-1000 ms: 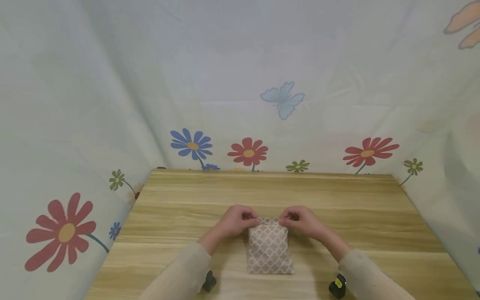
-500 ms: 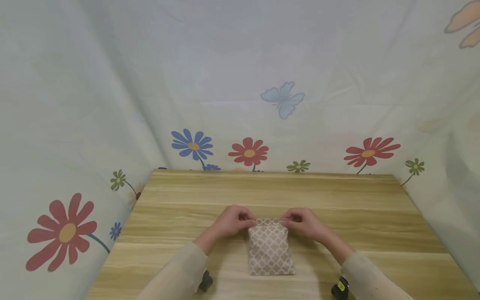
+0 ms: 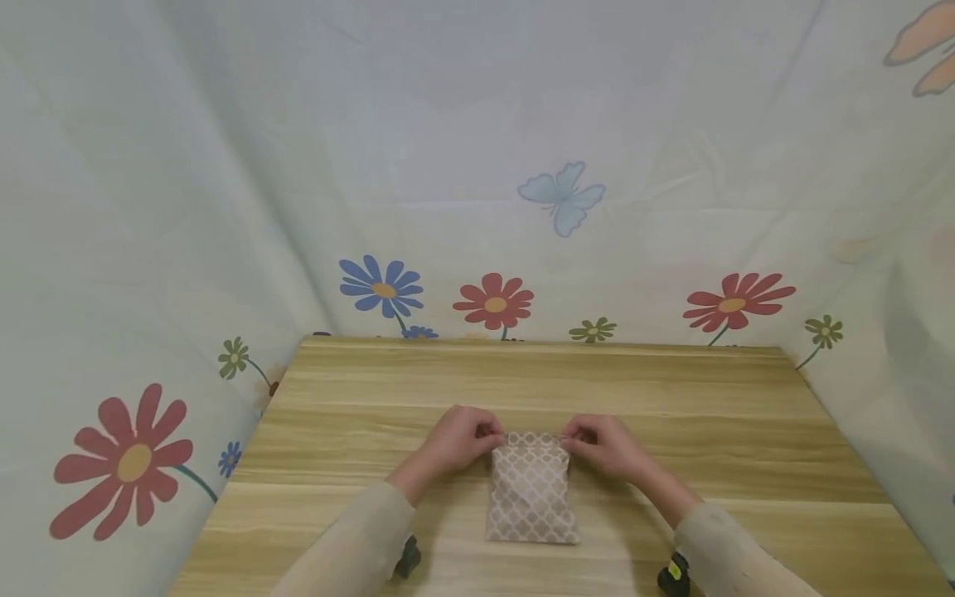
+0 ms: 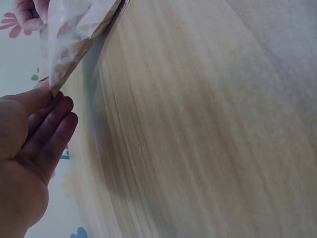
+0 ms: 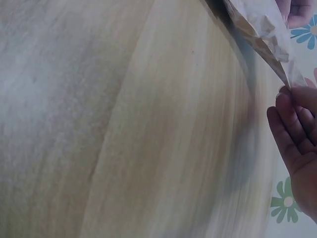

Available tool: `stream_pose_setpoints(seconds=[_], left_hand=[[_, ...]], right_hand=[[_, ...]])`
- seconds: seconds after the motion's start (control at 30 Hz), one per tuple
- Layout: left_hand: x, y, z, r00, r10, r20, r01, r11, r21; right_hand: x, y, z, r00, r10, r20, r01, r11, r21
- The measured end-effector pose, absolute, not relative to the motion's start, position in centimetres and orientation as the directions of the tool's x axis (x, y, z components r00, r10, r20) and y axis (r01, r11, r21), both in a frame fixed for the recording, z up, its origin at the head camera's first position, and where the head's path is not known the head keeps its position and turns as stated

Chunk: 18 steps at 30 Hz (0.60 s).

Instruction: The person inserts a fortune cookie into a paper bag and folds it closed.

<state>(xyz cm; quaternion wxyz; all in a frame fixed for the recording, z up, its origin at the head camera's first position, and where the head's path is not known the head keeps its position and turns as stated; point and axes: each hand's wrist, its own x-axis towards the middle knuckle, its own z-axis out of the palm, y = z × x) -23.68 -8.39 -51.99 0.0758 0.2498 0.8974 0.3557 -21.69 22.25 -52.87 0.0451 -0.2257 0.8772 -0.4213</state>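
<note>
A small beige paper bag (image 3: 530,493) with a white lattice pattern stands out at the front middle in the head view. Its top edge points away from me and shows a narrow band. My left hand (image 3: 464,438) pinches the bag's top left corner between thumb and fingertips. At the opposite top corner, my right hand (image 3: 610,448) pinches in the same way. Crinkled paper of the bag (image 4: 74,37) shows in the left wrist view, with the left thumb on its corner. In the right wrist view the bag (image 5: 265,32) tapers to the right hand's fingertips.
The bag is over a wood-grain table (image 3: 358,381). A pale curtain (image 3: 448,124) printed with flowers and butterflies hangs behind the table and at both sides. Small black devices sit at the wrists, one of them a black device (image 3: 675,574) with a yellow label.
Both hands have drawn slightly apart along the bag's top edge, which now shows wider between them. In the last half second the bag has shifted slightly left. Both corners stay pinched.
</note>
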Motion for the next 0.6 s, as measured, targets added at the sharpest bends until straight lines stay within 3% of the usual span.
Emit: stream_pose_setpoints(seconds=[0.37, 0.6], left_hand=[[-24.37, -7.92, -51.87, -0.899, 0.439, 0.001, 0.330, 0.674, 0.661], [-24.56, -8.23, -51.16, -0.907, 0.419, -0.033, 0.288, 0.676, 0.679]], right_hand=[[-22.43, 22.25, -52.76, -0.933, -0.357, 0.049, -0.272, 0.607, -0.747], [-22.65, 23.07, -51.92, -0.927, -0.370, 0.061, -0.291, 0.607, -0.740]])
